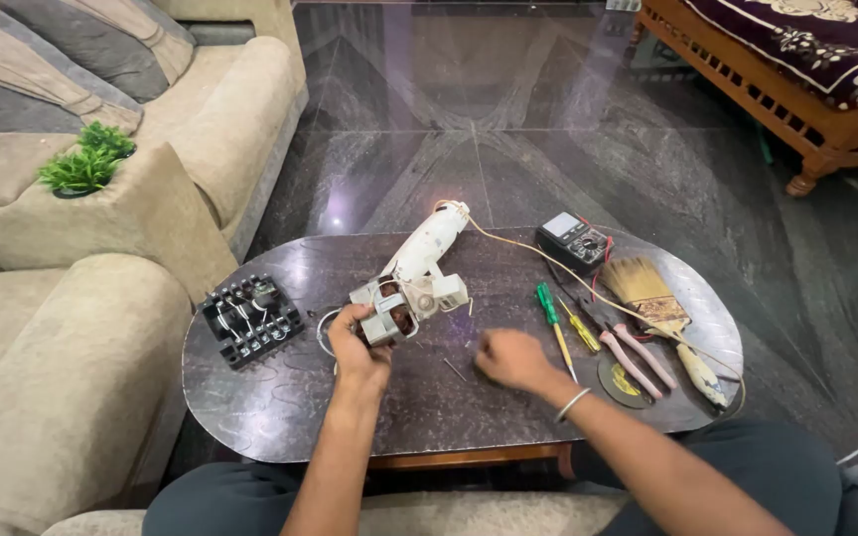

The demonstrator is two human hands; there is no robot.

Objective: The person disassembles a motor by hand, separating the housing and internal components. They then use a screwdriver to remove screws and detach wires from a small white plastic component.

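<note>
Fingers of the left hand (357, 342) wrap around the motor (394, 310), wrist bent up. Right hand (511, 358) rests knuckles-up with fingers curled, just right of a screw (455, 370), screwdrivers (551, 313) further right.

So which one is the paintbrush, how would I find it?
Start at the dark oval table and look to its far right end. Past the pink-handled pliers lies the paintbrush. It is the only tool with a fan of tan bristles, pointing away toward the black multimeter.
</note>
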